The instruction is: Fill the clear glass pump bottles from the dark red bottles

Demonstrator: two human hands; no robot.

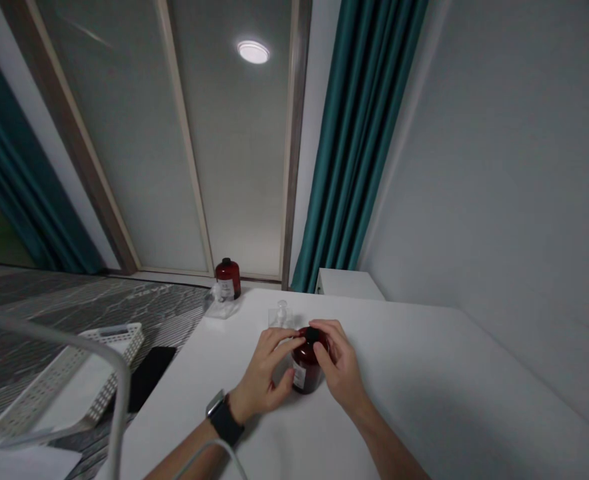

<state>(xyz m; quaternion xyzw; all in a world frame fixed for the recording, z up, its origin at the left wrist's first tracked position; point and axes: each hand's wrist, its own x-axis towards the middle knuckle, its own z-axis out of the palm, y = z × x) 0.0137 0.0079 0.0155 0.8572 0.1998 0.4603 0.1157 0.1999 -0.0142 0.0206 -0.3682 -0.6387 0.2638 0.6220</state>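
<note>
Two bare hands close around a dark red bottle point(307, 368) with a black cap point(313, 334), which stands near the middle of a white tabletop point(424, 393), towards its near side. The left hand point(263, 371), with a black-strapped smartwatch point(223, 419) on its wrist, has a firm, nearly closed grip: its fingers point(280, 341) curl over the bottle's shoulder towards the cap, and its thumb presses low on the near side. The right hand point(341, 365) holds the far right side in the same closed grip, its fingertips point(323, 327) resting against the cap. Just beyond them stands a small clear pump bottle point(281, 315). Past the far left corner, a second dark red bottle point(227, 278) stands behind a clear plastic packet point(219, 304) (from here, I can't tell what it stands on). Off to the left, a white slotted basket point(74, 373) sits beside a flat black object point(149, 377), over a patterned grey floor point(84, 303).
</note>
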